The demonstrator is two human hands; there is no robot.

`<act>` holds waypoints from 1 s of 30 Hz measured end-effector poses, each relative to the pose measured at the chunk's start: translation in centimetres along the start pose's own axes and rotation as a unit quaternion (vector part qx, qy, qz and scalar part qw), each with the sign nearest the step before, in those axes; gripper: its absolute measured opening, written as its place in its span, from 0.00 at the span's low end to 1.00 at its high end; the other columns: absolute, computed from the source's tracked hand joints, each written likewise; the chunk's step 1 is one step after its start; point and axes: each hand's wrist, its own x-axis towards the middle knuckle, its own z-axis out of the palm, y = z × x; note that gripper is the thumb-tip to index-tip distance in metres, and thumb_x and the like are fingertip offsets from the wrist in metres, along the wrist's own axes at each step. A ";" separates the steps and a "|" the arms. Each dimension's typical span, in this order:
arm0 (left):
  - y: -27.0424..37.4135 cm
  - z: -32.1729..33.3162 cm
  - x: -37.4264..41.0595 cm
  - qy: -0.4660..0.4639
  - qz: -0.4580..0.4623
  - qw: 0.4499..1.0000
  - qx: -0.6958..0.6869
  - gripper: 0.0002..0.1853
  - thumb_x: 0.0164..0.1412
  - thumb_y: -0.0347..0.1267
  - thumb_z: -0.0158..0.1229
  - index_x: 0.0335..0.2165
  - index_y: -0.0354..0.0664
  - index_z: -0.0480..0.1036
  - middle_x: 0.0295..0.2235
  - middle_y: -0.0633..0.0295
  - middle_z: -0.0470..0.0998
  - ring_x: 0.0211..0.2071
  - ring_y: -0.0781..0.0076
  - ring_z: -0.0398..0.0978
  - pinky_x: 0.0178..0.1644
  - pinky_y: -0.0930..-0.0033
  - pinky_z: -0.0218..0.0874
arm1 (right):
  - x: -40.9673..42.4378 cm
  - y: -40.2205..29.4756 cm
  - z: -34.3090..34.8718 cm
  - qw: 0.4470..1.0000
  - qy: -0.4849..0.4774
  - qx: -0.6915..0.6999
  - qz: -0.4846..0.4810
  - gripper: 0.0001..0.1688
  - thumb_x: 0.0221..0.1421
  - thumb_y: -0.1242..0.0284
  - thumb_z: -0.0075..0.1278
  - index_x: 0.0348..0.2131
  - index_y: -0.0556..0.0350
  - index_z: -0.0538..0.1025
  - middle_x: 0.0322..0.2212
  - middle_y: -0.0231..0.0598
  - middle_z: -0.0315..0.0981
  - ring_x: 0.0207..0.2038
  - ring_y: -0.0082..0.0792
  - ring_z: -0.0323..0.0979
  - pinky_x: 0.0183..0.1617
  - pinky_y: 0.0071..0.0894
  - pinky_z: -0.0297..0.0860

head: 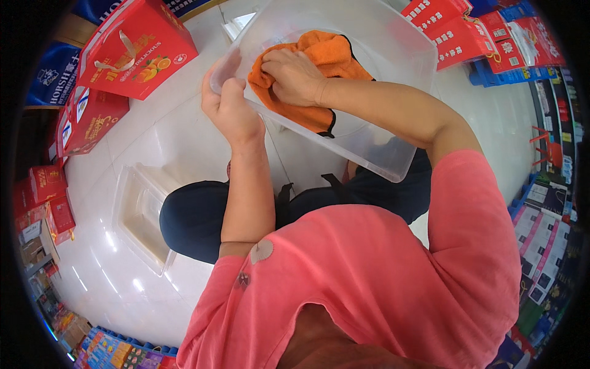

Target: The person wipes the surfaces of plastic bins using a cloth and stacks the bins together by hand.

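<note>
A large translucent plastic bin is tilted in front of me, its opening facing me. My left hand grips the bin's rim at the left corner, with the thumb over the edge and the fingers along the outside. Inside the bin, my right hand holds a bunched orange cloth with black edging. The cloth lies against the bin's inner surface, and part of it hangs towards the near wall. My right fingertips are partly buried in its folds.
Another clear plastic bin rests on the tiled floor by my left knee. Red gift boxes stand at upper left, with more red packages at upper right. Stocked shelves line the right side; a small red stool stands there.
</note>
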 end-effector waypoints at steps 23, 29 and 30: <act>1.0 0.0 -0.9 0.071 -0.029 0.996 -0.047 0.21 0.45 0.22 0.43 0.40 0.25 0.70 0.40 0.51 0.72 0.43 0.65 0.69 0.50 0.69 0.58 | -0.1 -1.9 -0.1 0.981 -0.123 -0.032 -0.149 0.16 0.45 0.79 0.49 0.38 0.54 0.76 0.42 0.33 0.69 0.48 0.36 0.65 0.46 0.35 0.64; 0.8 -0.6 -1.0 0.087 -0.002 0.996 -0.016 0.22 0.43 0.21 0.43 0.39 0.23 0.70 0.41 0.49 0.73 0.44 0.61 0.69 0.52 0.65 0.57 | 1.5 -1.9 -0.2 0.990 -0.096 -0.104 -0.001 0.13 0.46 0.77 0.49 0.36 0.54 0.75 0.42 0.35 0.69 0.48 0.40 0.65 0.44 0.39 0.67; 0.6 -0.6 -1.1 0.090 0.006 0.996 -0.010 0.22 0.41 0.21 0.42 0.39 0.23 0.70 0.41 0.48 0.73 0.45 0.59 0.69 0.53 0.63 0.57 | 2.1 -1.0 -0.3 0.988 -0.093 -0.110 0.052 0.13 0.46 0.77 0.48 0.36 0.54 0.75 0.42 0.36 0.69 0.47 0.41 0.66 0.44 0.39 0.67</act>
